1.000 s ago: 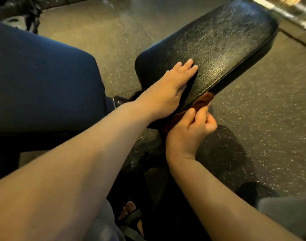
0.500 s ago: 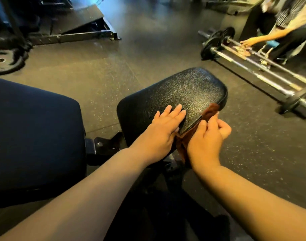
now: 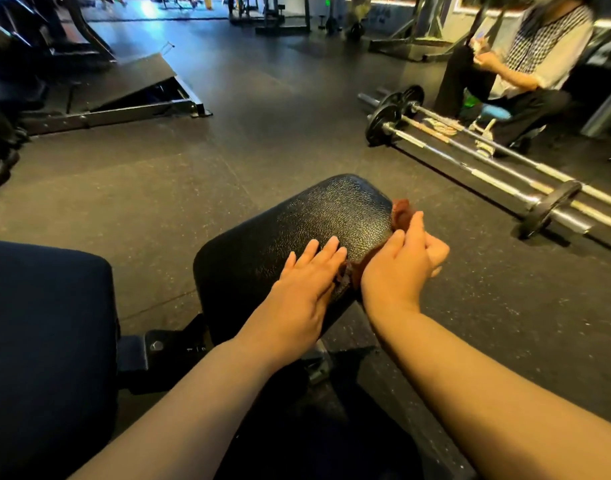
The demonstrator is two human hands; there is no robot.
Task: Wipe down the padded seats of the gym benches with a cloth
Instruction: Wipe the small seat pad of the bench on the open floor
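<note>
A black textured padded seat (image 3: 297, 220) of a gym bench fills the middle of the view. My left hand (image 3: 304, 282) rests flat on its near part with straight fingers. My right hand (image 3: 401, 261) grips a reddish-brown cloth (image 3: 401, 213) against the seat's right edge; most of the cloth is hidden behind that hand. A second, dark blue pad (image 3: 44, 341) of the bench lies at the lower left.
Two barbells (image 3: 470, 157) with plates lie on the rubber floor at the right. A person (image 3: 526, 64) sits beyond them. A slanted board on a steel frame (image 3: 131, 95) stands at the upper left. Gym machines line the back.
The camera has tilted up, showing more of the gym. My right hand has slid the cloth farther along the seat's right edge. My left hand stays flat on the pad.
</note>
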